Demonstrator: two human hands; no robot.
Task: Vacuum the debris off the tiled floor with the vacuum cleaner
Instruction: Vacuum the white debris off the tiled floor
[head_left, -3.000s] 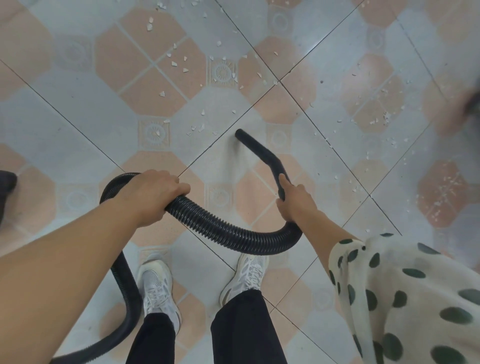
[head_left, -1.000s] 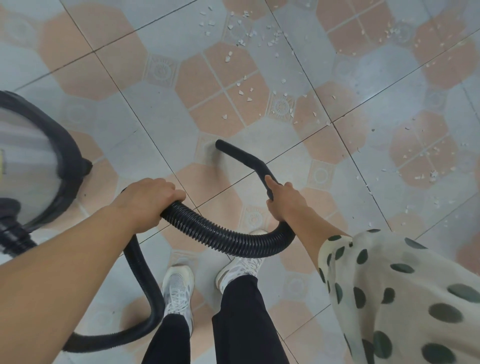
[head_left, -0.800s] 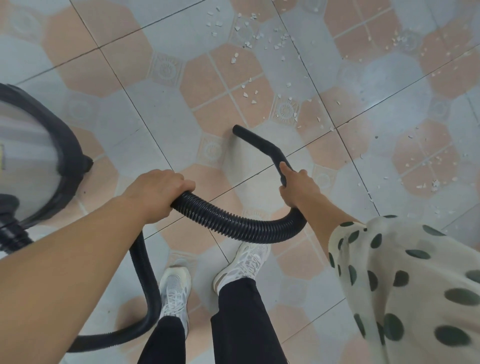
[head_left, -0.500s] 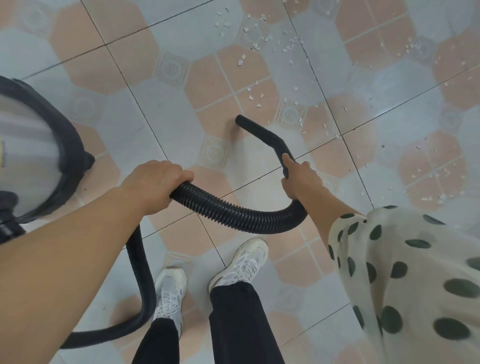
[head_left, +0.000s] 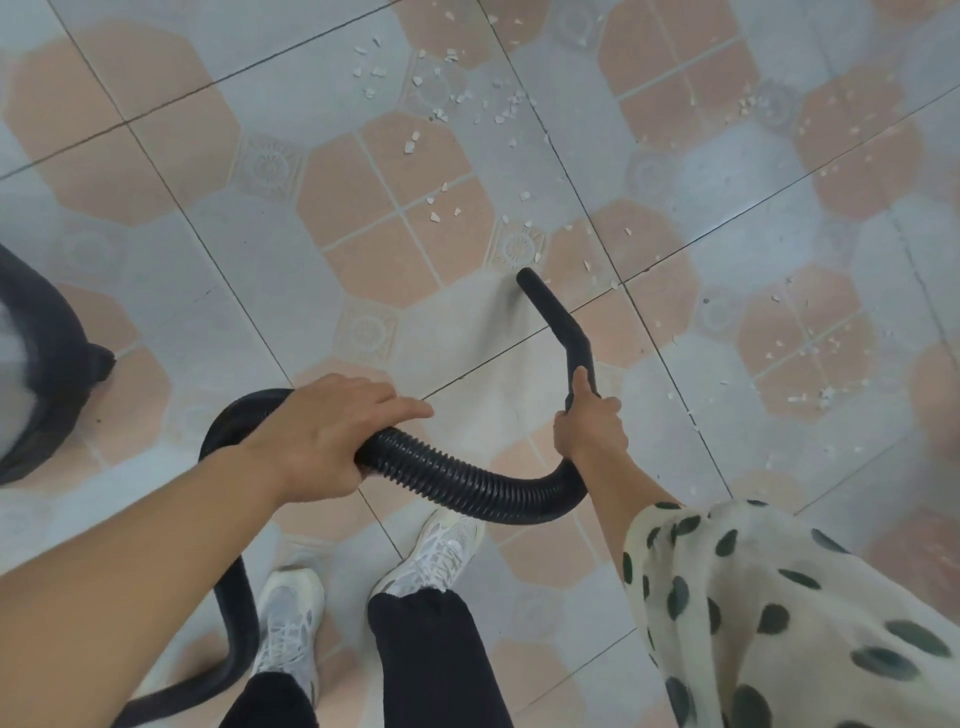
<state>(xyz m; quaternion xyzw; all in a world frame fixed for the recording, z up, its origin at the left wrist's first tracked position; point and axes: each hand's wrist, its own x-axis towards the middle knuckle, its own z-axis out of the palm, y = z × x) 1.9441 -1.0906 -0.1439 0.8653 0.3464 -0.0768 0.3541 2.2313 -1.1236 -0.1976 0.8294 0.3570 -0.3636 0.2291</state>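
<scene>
A black ribbed vacuum hose (head_left: 467, 480) curves across the middle of the view. My left hand (head_left: 322, 434) grips it from above. My right hand (head_left: 589, 423) holds the rigid black nozzle (head_left: 553, 314), thumb along the tube. The nozzle's tip points down at the floor beside a patterned square. White debris chips (head_left: 441, 104) lie scattered on the tiles beyond the tip, and more debris (head_left: 810, 353) lies to the right. The vacuum's body (head_left: 36, 374) shows at the left edge, partly cut off.
The tiled floor (head_left: 171, 291) has grey and peach octagon tiles. My feet in white sneakers (head_left: 441, 556) stand below the hose. The hose (head_left: 228, 639) loops down past my left leg. A spotted sleeve (head_left: 779, 613) covers my right arm.
The nozzle tip has swept forward and right toward the scattered chips. My right foot stepped forward. The vacuum body has slid further toward the left edge of the view.
</scene>
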